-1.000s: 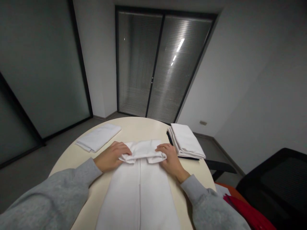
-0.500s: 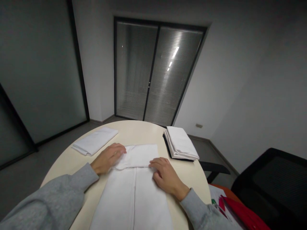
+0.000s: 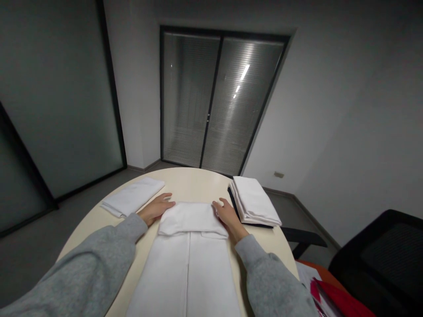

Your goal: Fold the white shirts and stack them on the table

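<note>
The white cloth (image 3: 188,259) lay in front of you on the round cream table (image 3: 198,185), a long, smooth strip with a seam down its middle and its far end folded back into a soft, thick band. Your left hand (image 3: 156,208) and right hand (image 3: 228,215) lay open and flat against that band's two ends, gripping nothing.

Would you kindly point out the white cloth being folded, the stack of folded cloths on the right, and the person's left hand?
white cloth (image 3: 193,218), head view, on the folded-over far end.
stack of folded cloths (image 3: 255,200), head view, on the top cloth.
left hand (image 3: 155,209), head view, on the back of the hand.
</note>
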A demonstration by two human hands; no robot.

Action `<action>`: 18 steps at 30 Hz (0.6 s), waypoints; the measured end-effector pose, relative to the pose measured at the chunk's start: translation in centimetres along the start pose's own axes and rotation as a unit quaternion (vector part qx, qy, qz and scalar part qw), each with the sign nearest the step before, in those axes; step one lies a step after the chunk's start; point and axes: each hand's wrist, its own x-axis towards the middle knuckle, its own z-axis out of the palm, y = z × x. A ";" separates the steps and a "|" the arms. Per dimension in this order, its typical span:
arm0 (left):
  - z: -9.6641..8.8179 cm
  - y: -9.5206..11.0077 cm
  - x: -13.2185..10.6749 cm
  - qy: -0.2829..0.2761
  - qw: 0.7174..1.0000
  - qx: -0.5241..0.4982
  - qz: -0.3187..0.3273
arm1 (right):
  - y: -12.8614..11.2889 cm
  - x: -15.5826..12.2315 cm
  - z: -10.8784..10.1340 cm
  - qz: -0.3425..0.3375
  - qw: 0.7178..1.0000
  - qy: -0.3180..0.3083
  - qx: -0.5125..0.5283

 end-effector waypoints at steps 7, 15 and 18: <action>0.7 -0.3 0.4 -0.011 0.994 -0.104 0.017 | 1.3 1.1 0.5 0.049 0.998 -0.024 0.032; 1.0 0.2 -0.9 -0.057 0.986 -0.156 0.030 | 1.3 0.9 0.4 0.060 0.997 -0.046 0.030; 1.1 0.0 -1.2 -0.067 0.986 -0.144 0.042 | 0.8 0.5 0.1 0.063 0.996 -0.055 0.008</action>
